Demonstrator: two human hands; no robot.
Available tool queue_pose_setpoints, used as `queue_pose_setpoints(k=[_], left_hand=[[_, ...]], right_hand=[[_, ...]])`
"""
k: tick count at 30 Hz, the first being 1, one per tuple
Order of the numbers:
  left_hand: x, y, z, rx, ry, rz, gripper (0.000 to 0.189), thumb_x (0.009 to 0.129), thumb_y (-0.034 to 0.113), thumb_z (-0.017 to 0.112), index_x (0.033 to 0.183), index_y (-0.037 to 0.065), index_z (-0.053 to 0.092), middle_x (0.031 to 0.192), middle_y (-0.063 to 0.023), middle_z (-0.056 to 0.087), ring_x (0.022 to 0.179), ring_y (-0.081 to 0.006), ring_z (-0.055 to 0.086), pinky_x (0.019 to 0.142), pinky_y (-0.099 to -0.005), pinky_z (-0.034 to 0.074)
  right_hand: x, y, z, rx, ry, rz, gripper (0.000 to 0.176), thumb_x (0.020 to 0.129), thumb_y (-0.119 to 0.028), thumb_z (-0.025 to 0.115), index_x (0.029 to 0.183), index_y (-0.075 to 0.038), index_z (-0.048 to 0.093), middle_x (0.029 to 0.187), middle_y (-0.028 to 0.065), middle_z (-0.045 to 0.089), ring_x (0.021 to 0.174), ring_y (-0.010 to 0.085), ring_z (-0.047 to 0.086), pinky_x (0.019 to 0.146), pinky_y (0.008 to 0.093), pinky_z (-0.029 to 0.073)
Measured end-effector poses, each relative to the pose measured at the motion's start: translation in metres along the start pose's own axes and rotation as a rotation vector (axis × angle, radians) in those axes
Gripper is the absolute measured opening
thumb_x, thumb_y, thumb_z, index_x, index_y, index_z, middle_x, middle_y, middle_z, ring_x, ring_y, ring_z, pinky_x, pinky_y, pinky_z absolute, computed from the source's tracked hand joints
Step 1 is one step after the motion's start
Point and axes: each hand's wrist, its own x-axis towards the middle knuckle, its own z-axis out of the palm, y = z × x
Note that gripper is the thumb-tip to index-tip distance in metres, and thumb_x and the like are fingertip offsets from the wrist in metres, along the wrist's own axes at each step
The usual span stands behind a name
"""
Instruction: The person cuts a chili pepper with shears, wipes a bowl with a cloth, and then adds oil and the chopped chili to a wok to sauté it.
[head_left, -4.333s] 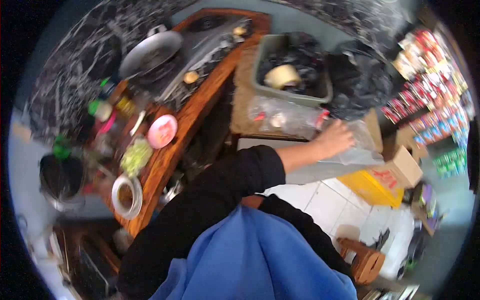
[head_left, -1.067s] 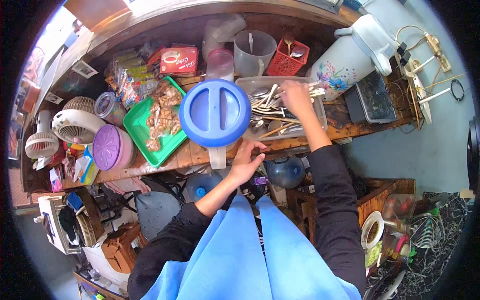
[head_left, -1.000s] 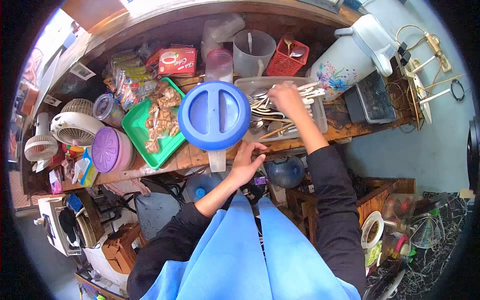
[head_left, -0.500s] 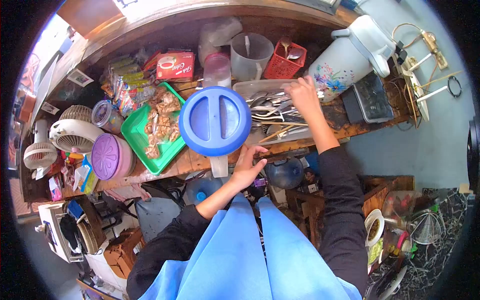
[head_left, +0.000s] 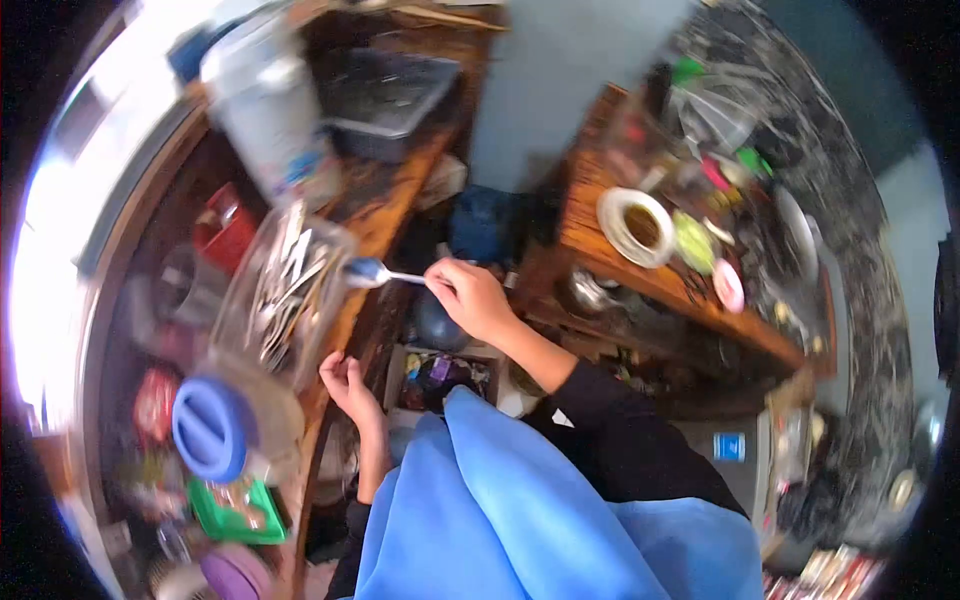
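A metal spoon [head_left: 372,272] is pinched by its handle in my right hand [head_left: 470,298], its bowl toward the left, beside the cutlery container. That clear container [head_left: 235,320] holds several spoons and forks [head_left: 293,290] on the wooden shelf. My left hand [head_left: 350,388] is near the shelf's front edge, with its fingers bent and apart and nothing in them. Left of it stands a clear pitcher with a blue lid [head_left: 210,430]. The view is blurred by motion.
A floral thermos [head_left: 270,110], a black tray [head_left: 385,95] and a red basket [head_left: 225,230] share the shelf with a green tray [head_left: 238,512]. At the right, a wooden table [head_left: 590,215] bears a white bowl [head_left: 610,225] and other dishes.
The view has turned to the right, toward the other table. My right hand has left the cutlery container and now holds a spoon out from it.
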Motion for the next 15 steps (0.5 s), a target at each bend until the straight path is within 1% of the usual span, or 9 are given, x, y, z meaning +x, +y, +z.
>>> queue_pose_setpoints(k=[2, 4, 6, 7, 8, 12, 13, 14, 15], left_hand=[[-0.007, -0.022, 0.025, -0.010, -0.190, 0.010, 0.021, 0.078, 0.001, 0.049, 0.099, 0.003, 0.045, 0.094, -0.0034, 0.047, 0.084, -0.0107, 0.045, 0.079, -0.0239, 0.036], [-0.028, -0.018, 0.065, -0.041, -0.328, -0.075, 0.021, 0.078, 0.001, 0.049, 0.099, 0.004, 0.046, 0.094, -0.0024, 0.047, 0.082, -0.0099, 0.044, 0.077, -0.0229, 0.036], [-0.049, -0.027, 0.103, -0.118, -0.462, -0.141, 0.021, 0.078, 0.001, 0.049, 0.098, 0.005, 0.046, 0.094, -0.0018, 0.047, 0.082, -0.0097, 0.043, 0.076, -0.0228, 0.036], [-0.058, -0.033, 0.120, -0.051, -0.528, -0.080, 0.023, 0.078, 0.004, 0.051, 0.099, 0.010, 0.046, 0.097, 0.0004, 0.048, 0.084, -0.0077, 0.045, 0.069, -0.0216, 0.038], [-0.071, -0.038, 0.139, -0.073, -0.581, -0.096, 0.023, 0.078, 0.004, 0.051, 0.100, 0.009, 0.046, 0.097, -0.0005, 0.048, 0.083, -0.0080, 0.046, 0.068, -0.0218, 0.039], [-0.132, -0.044, 0.208, -0.067, -0.711, -0.069, 0.021, 0.078, 0.004, 0.051, 0.098, 0.008, 0.046, 0.096, -0.0021, 0.048, 0.081, -0.0084, 0.046, 0.067, -0.0216, 0.039], [-0.149, -0.049, 0.225, -0.085, -0.751, -0.094, 0.022, 0.077, -0.002, 0.049, 0.098, 0.005, 0.045, 0.094, -0.0030, 0.047, 0.082, -0.0104, 0.046, 0.076, -0.0228, 0.038], [-0.168, -0.050, 0.243, -0.085, -0.782, -0.064, 0.021, 0.077, -0.001, 0.051, 0.098, 0.004, 0.046, 0.093, -0.0034, 0.048, 0.083, -0.0111, 0.047, 0.075, -0.0235, 0.038], [-0.191, -0.047, 0.267, -0.083, -0.834, 0.014, 0.021, 0.078, 0.000, 0.051, 0.098, 0.004, 0.046, 0.093, -0.0037, 0.048, 0.083, -0.0113, 0.047, 0.075, -0.0239, 0.039]], right_hand=[[-0.037, 0.010, -0.060, -0.080, 0.059, 0.222, 0.010, 0.078, -0.011, 0.056, 0.084, -0.002, 0.055, 0.072, 0.0105, 0.059, 0.061, 0.0217, 0.058, 0.055, 0.0293, 0.045], [-0.071, 0.018, -0.120, -0.143, 0.160, 0.398, 0.011, 0.075, -0.010, 0.057, 0.086, -0.006, 0.057, 0.074, 0.0117, 0.059, 0.063, 0.0255, 0.059, 0.055, 0.0324, 0.045], [-0.107, 0.039, -0.171, -0.220, 0.324, 0.453, 0.011, 0.075, -0.009, 0.056, 0.086, -0.006, 0.056, 0.071, 0.0116, 0.059, 0.061, 0.0226, 0.059, 0.054, 0.0301, 0.045], [-0.119, 0.038, -0.197, -0.259, 0.363, 0.534, 0.011, 0.076, -0.009, 0.056, 0.086, -0.006, 0.056, 0.069, 0.0118, 0.058, 0.060, 0.0220, 0.059, 0.054, 0.0293, 0.045], [-0.129, 0.035, -0.224, -0.299, 0.403, 0.613, 0.011, 0.076, -0.008, 0.056, 0.086, -0.006, 0.056, 0.068, 0.0119, 0.058, 0.060, 0.0213, 0.059, 0.055, 0.0286, 0.045], [-0.167, 0.055, -0.312, -0.453, 0.532, 0.643, 0.012, 0.075, -0.008, 0.057, 0.087, -0.005, 0.056, 0.061, 0.0106, 0.056, 0.055, 0.0215, 0.057, 0.052, 0.0293, 0.043], [-0.175, 0.060, -0.333, -0.461, 0.567, 0.673, 0.013, 0.075, -0.010, 0.058, 0.087, -0.006, 0.056, 0.060, 0.0104, 0.055, 0.054, 0.0226, 0.056, 0.052, 0.0311, 0.043], [-0.183, 0.063, -0.354, -0.522, 0.609, 0.729, 0.014, 0.075, -0.011, 0.058, 0.088, -0.006, 0.056, 0.065, 0.0123, 0.058, 0.060, 0.0241, 0.059, 0.056, 0.0317, 0.044], [-0.194, 0.072, -0.376, -0.504, 0.690, 0.684, 0.014, 0.075, -0.011, 0.058, 0.088, -0.005, 0.057, 0.068, 0.0136, 0.059, 0.063, 0.0248, 0.060, 0.058, 0.0319, 0.045]])
